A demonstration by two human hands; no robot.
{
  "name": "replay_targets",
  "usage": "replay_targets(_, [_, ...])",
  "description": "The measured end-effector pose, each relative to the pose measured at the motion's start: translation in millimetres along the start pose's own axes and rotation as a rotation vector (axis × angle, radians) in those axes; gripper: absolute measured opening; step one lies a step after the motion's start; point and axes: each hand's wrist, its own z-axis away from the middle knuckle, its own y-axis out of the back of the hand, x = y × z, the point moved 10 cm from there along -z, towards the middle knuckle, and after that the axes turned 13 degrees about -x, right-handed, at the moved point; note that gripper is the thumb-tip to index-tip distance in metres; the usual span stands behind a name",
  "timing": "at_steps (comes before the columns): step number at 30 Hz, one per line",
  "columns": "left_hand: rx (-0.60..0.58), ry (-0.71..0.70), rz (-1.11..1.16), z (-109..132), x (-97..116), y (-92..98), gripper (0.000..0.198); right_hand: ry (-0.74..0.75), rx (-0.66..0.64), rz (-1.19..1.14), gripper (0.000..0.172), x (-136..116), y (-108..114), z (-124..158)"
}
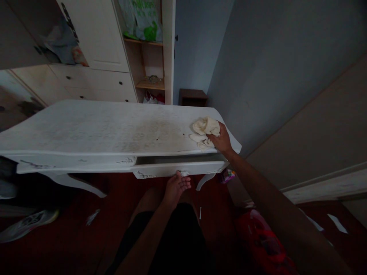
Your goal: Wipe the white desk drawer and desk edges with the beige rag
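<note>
A white dressing table (94, 126) with grey-brown smudges across its top stands in front of me. Its drawer (160, 169) is pulled partway out, and the inside is dark. My left hand (176, 187) is at the drawer front, palm up, with thumb and curled fingers around the pale drawer knob (184, 173). At the right end of the tabletop, my right hand (222, 139) grips a crumpled cream cloth (206, 128) that rests on the surface. Two small dark specks lie on the top left of the cloth.
Behind the table stands a white wardrobe (97, 34) with open shelves holding a plastic bag (146, 21). A grey wall (281, 76) runs along the right. On the dark red floor are a red bag (263, 240), a shoe (30, 225), a small purple box (228, 175) and paper scraps.
</note>
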Motion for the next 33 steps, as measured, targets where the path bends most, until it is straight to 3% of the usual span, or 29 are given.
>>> replay_targets(4, [0.096, 0.019, 0.093, -16, 8, -2.9, 0.033, -0.011, 0.001, -0.007, 0.06, -2, 0, 1])
replay_targets(15, [0.157, 0.003, 0.158, -46, 26, -3.0, 0.02, -0.014, 0.01, 0.028, 0.059, -8, 2, 3])
replay_targets(21, [0.121, -0.009, 0.054, -46, 29, -5.6, 0.02, -0.004, 0.016, 0.049, 0.057, -9, 2, 3])
replay_targets(24, [0.122, 0.004, -0.204, -29, 41, -1.9, 0.022, 0.003, 0.017, 0.056, 0.057, -10, 2, 4])
replay_targets(26, [0.115, -0.062, -0.427, -9, 67, -2.0, 0.025, -0.004, 0.019, 0.054, 0.057, -10, 2, 5])
replay_targets(28, [0.092, -0.208, -0.587, 16, 108, -7.7, 0.025, -0.013, 0.024, 0.056, 0.057, -9, 3, 5])
replay_targets(33, [0.089, -0.69, -0.91, 64, 245, -25.6, 0.014, -0.017, 0.035, 0.084, 0.058, -10, 5, 6])
